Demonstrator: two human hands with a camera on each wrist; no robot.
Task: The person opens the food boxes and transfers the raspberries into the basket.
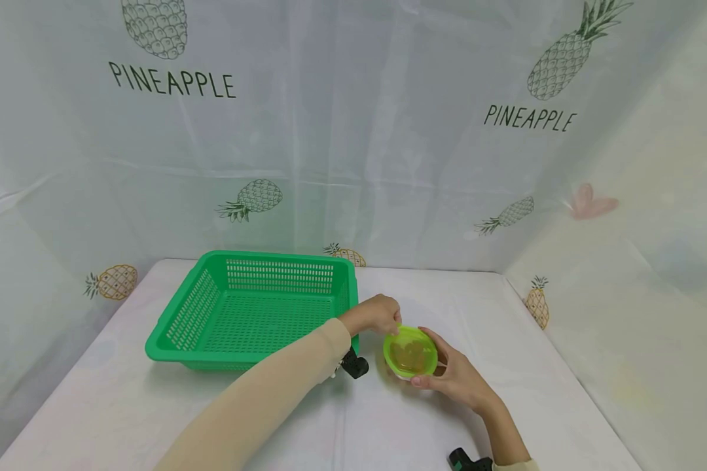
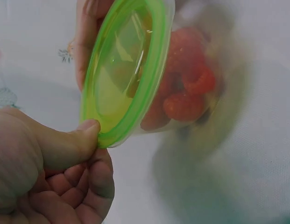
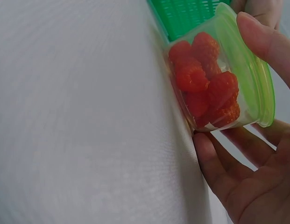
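A small clear plastic tub [image 3: 184,109] stands on the white table, with several red raspberries [image 3: 201,79] inside. On top of it sits a see-through green lid [image 1: 410,351]. My left hand [image 1: 380,314] pinches the lid's rim between thumb and index finger, at the far left side in the head view; its other fingers are curled below, as the left wrist view shows. My right hand [image 1: 459,379] grips the tub from the right, thumb at the near side by the lid's rim and fingers round the far side.
A green plastic basket [image 1: 250,363] with slotted walls stands left of the tub, behind my left forearm. White cloth covers the table [image 1: 389,425]. A curtain [image 1: 342,131] printed with pineapples hangs behind it and along the sides.
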